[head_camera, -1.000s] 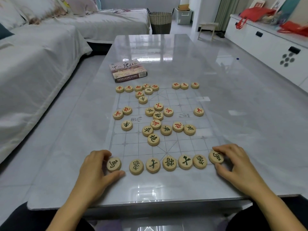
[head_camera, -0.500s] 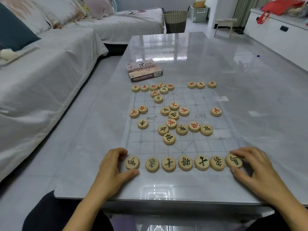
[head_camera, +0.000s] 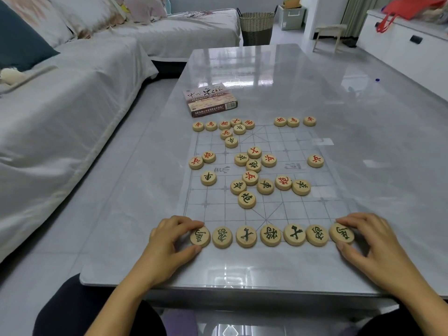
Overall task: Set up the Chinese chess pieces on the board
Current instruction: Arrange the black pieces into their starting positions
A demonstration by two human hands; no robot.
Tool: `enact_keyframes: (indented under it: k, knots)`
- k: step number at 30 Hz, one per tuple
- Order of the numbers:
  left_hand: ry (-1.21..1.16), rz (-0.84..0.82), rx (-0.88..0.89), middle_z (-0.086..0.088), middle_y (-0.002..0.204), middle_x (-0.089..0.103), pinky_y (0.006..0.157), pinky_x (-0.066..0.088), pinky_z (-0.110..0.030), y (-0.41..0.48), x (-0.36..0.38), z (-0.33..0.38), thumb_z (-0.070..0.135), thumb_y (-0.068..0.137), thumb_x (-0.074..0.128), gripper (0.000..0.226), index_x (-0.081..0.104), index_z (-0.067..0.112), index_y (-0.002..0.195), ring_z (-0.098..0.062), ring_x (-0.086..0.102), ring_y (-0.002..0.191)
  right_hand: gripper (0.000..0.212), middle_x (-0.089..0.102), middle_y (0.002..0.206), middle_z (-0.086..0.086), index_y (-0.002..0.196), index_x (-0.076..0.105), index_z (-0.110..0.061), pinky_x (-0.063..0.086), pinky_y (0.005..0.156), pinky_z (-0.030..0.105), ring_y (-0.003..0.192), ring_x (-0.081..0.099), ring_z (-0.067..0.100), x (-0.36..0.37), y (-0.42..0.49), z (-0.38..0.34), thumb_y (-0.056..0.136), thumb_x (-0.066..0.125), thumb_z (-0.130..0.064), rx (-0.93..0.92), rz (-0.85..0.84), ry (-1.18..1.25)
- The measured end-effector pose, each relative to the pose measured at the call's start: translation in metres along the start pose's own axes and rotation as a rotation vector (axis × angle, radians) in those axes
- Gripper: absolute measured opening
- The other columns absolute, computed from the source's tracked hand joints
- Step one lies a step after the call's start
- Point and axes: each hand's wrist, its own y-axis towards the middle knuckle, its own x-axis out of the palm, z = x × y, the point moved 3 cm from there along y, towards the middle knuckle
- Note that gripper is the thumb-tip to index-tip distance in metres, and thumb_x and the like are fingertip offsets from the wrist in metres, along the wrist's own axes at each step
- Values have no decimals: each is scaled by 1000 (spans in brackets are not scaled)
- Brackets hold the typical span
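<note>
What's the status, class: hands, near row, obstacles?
Left hand pinches left end piece; right hand pinches right end piece. Near row holds seven. Loose pieces clutter the board.

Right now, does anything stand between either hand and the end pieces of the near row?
Nothing visible does: the left hand pinches the left end piece and the right hand pinches the right end piece.

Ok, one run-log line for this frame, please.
near row: seven black pieces in line | left hand: pinches leftmost piece | right hand: pinches rightmost piece | loose pieces: scattered mid-board
</note>
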Motion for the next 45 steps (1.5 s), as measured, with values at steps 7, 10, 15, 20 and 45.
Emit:
enact_keyframes:
  k: [7, 10, 15, 20, 45]
  knots:
    - [-4, 27, 9, 20, 106, 51, 97, 33, -33, -1, 2, 1, 50, 69, 58, 42, 56, 40, 110, -7, 46, 104, 52, 52, 99, -2, 104, 64, -13, 20, 88, 1, 94, 49, 23, -1, 1, -2, 68, 50, -47, -12, 13, 4]
    - [-3, 39, 11, 22, 104, 50, 97, 34, -33, -1, 3, 0, 48, 68, 57, 40, 55, 41, 108, -8, 47, 104, 39, 52, 99, -1, 104, 64, -13, 22, 88, 2, 94, 50, 25, -2, 1, -1, 71, 63, -34, -23, 28, -1]
    - [-7, 52, 0, 16, 105, 54, 96, 34, -33, -2, 3, 1, 38, 69, 61, 39, 56, 39, 107, -10, 48, 104, 43, 52, 100, -2, 105, 64, -12, 35, 87, 34, 97, 51, 28, 0, 1, -1, 66, 80, -2, -17, 40, -17]
    - [-4, 35, 0, 15, 108, 54, 98, 33, -32, -1, 2, -1, 39, 70, 64, 41, 54, 39, 110, -7, 46, 106, 44, 52, 102, -2, 108, 63, -14, 36, 87, 36, 99, 48, 23, -1, 1, -2, 68, 79, -5, -16, 42, 17]
    - [340, 79, 40, -5, 151, 30, 111, 26, -48, 278, 11, 45, 26, 94, 43, 44, 38, 24, 138, -28, 27, 137, 11, 65, 93, -3, 95, 61, -25, 44, 73, 30, 89, 60, 17, 3, 145, 16, 89, 56, -33, 199, 192, 442]
